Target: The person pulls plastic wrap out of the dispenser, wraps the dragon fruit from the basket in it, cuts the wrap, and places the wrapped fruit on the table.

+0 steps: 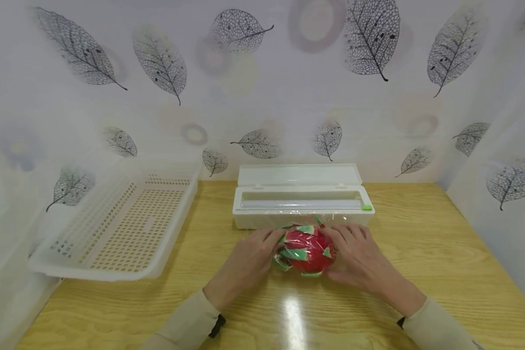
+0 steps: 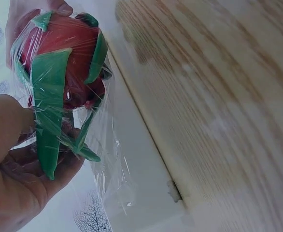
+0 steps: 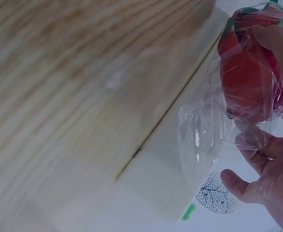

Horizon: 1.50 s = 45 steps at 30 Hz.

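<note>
Hands come first, nearest the camera: the left hand (image 1: 249,257) and the right hand (image 1: 354,255) are cupped around a red, round toy dragon fruit with green leaf-like scales (image 1: 307,249), which is held low over the yellow wood-grain table (image 1: 420,272), just in front of the white plastic cling-film dispenser box (image 1: 302,197). Fingers of both hands are curled against the fruit's sides, with the clear cling film (image 2: 110,164) pressed onto it. Trouble could well be caused by that film: a loose, crinkled flap is seen hanging off the fruit in both wrist views, and it might fold onto itself and stick if it is pulled unevenly, or be torn on the stiff green points. Whether the sheet is cut free from the roll cannot be told. The fruit's skin looks glossy beneath the wrap, its scales flattened in places. Farther back, the dispenser's lid is stood open, and a white perforated plastic basket (image 1: 127,228) is propped against the leaf-patterned backdrop (image 1: 262,73), well apart to the left.
</note>
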{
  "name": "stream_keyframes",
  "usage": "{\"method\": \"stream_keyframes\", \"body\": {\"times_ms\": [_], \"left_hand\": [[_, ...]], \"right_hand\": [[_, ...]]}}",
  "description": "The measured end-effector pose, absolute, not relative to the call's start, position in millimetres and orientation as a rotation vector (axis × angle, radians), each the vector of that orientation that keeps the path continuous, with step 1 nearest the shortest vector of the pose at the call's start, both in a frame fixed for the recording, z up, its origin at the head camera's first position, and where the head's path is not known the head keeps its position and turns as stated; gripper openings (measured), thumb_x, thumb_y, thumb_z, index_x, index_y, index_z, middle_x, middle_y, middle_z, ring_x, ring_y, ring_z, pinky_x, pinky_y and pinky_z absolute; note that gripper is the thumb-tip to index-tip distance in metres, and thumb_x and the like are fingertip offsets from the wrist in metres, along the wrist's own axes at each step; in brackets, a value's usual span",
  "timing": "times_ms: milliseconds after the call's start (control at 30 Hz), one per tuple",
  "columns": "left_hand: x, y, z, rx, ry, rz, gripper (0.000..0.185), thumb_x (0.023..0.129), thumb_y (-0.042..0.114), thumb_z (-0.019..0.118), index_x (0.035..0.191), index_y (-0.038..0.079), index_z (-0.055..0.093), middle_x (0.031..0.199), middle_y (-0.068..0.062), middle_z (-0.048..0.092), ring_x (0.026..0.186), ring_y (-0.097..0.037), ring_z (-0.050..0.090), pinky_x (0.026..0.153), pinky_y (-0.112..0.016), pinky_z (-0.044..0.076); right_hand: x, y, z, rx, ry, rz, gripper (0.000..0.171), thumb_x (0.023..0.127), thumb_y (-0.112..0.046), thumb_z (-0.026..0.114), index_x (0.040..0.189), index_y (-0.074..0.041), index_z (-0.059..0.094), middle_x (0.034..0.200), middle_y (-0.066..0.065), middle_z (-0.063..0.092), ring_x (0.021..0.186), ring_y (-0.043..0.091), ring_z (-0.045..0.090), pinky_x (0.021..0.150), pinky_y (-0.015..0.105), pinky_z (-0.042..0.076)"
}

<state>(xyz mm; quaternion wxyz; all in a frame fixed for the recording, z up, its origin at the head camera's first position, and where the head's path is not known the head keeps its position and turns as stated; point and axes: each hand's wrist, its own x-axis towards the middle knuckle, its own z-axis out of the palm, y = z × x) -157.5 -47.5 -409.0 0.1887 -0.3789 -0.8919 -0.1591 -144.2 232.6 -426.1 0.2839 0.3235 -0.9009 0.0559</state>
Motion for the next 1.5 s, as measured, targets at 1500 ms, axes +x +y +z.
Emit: {"method": "stream_keyframes", "body": {"times_ms": [1500], "left_hand": [[-178,-55,-414,-1.071,-2.696,-0.824,0.024,0.106,0.021,0.057,0.124,0.009,0.066,0.110,-0.001,0.074,0.098,-0.009,0.069,0.084,-0.027,0.059]], "right_hand": [[-140,232,-421,0.868,-2.556,0.252,0.092,0.064,-0.057,0.090,0.140,-0.016,0.058,0.118,0.000,0.072,0.112,0.024,0.062,0.093,0.051,0.049]]}}
